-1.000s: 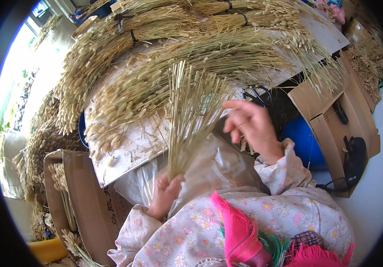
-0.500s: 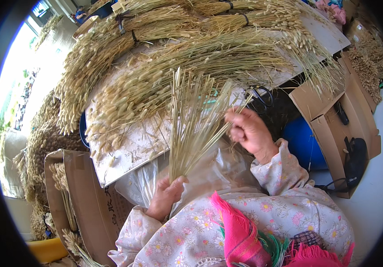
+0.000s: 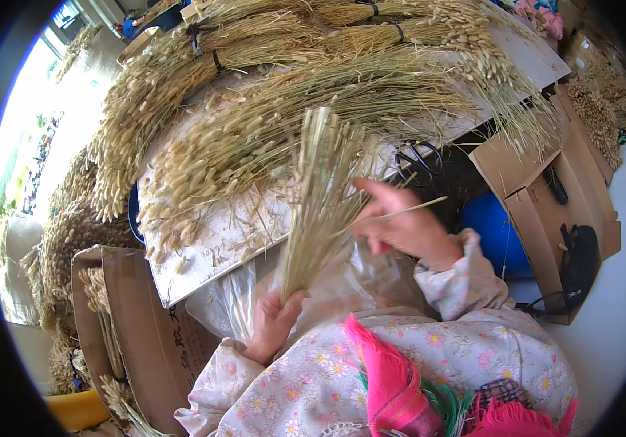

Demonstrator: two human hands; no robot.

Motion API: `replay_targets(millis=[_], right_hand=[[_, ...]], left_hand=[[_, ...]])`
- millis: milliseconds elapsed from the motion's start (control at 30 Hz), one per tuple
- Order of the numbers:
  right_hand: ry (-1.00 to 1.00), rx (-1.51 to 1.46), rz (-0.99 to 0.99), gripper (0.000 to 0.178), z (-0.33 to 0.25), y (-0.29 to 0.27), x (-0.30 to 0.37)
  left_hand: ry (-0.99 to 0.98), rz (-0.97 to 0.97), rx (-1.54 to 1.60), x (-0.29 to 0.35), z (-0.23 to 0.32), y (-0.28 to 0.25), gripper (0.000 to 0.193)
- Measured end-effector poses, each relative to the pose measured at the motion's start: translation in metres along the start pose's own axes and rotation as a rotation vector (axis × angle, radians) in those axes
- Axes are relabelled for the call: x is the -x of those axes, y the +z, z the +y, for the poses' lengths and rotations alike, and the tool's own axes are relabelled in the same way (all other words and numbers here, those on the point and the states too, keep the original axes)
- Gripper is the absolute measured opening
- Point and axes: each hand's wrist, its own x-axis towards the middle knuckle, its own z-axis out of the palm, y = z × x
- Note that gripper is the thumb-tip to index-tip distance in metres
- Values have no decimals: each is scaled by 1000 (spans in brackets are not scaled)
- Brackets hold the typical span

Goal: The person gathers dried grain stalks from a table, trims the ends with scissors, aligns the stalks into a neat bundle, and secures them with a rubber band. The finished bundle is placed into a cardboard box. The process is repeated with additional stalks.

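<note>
My left hand [image 3: 275, 322] is closed round the lower end of a fan-shaped bunch of dried grass stems [image 3: 311, 211], which stands nearly upright above my lap. My right hand [image 3: 404, 226] is beside the bunch on its right, fingers apart and index finger stretched towards the stems. One loose stem [image 3: 426, 204] slants out across the right hand's fingers; whether they grip it I cannot tell. Beyond the bunch, a loose pile of dried bunny-tail grass [image 3: 255, 138] spreads over the white table [image 3: 215, 262].
Tied grass bundles [image 3: 255, 51] lie at the table's back. Black-handled scissors [image 3: 422, 162] are at its right edge. An open cardboard box [image 3: 546, 197] and a blue round object [image 3: 489, 229] stand right. Another cardboard box [image 3: 145, 313] holds grass at left. Clear plastic [image 3: 371, 284] covers my lap.
My right hand has moved slightly down and left, opening from a closed grip on stems at the bunch's right side. The bunch's top has narrowed and tilted a little right.
</note>
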Motion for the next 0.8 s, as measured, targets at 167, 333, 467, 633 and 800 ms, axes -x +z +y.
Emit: replay_targets(millis=[167, 333, 467, 633, 800], right_hand=[[174, -92, -42, 23, 24, 23, -22], [83, -397, 86, 23, 29, 21, -20], [-40, -443, 212, 23, 21, 8, -18], [-134, -547, 404, 20, 15, -20, -17], [-470, -836, 380, 20, -6, -64, -5]], left_hand=[[-66, -82, 98, 5, 0, -1, 23], [-154, -178, 248, 2, 6, -8, 26], [-156, -170, 239, 1, 8, -8, 25], [-165, -155, 212, 2, 10, -10, 24], [-158, -103, 195, 3, 8, -13, 22]])
